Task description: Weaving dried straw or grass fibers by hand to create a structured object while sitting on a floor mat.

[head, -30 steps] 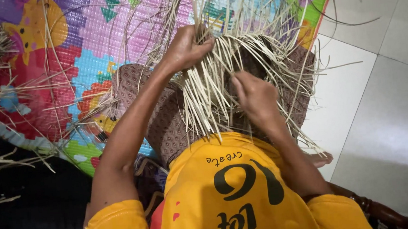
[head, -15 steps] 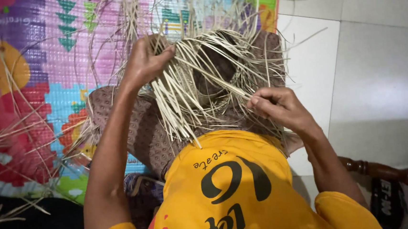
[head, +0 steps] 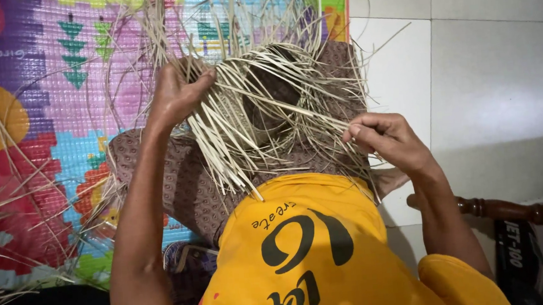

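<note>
Half-woven straw basket (head: 269,114) hollow inside, left hand (head: 175,95) gripping its strands, right hand (head: 388,139) pinching one strand.

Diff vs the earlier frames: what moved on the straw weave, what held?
The right hand left the middle of the pale half-woven straw basket and drew out to its right edge, now pinching thin strands. The left hand stayed clamped on the strands at upper left; the basket stayed on the lap.

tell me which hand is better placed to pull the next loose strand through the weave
Probably the right hand: its fingertips pinch thin strands at the edge of the half-woven straw piece. The left hand is clenched around a bunch of strands, steadying it.
</note>
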